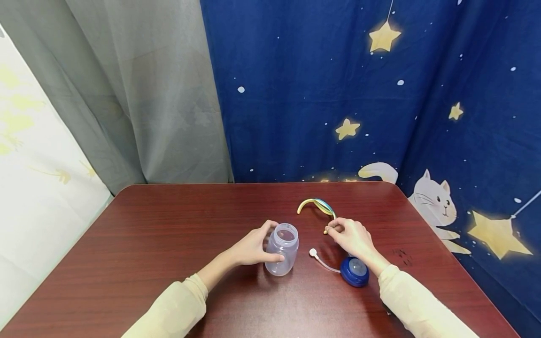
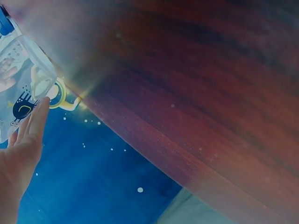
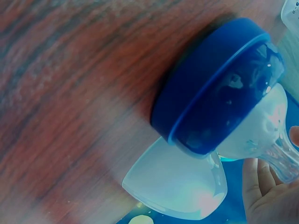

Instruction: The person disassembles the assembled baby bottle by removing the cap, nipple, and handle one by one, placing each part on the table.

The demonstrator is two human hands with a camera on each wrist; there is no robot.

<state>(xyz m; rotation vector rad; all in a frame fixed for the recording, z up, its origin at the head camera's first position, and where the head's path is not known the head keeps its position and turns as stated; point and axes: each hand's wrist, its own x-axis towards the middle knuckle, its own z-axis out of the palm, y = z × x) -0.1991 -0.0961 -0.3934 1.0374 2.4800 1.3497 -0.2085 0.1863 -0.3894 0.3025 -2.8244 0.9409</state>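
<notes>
My left hand (image 1: 252,245) grips a clear baby bottle (image 1: 280,258) from its left side, thumb across the front and fingers round the back. The bottle stands upright with its mouth uncovered; a dark animal print (image 2: 23,106) shows in the left wrist view. My right hand (image 1: 351,237) pinches the near end of a yellow and blue bottle handle (image 1: 323,205). Below that hand lies a blue collar (image 1: 354,279) with a clear teat (image 3: 257,133) on it. A thin straw (image 1: 327,266) with a white weighted end (image 1: 313,252) runs out leftward.
A translucent dome cap (image 3: 177,182) lies beside the blue collar in the right wrist view, mostly hidden by the right hand from above. Everything sits on a reddish-brown table (image 1: 177,211). Grey and blue curtains (image 1: 304,94) hang behind its far edge.
</notes>
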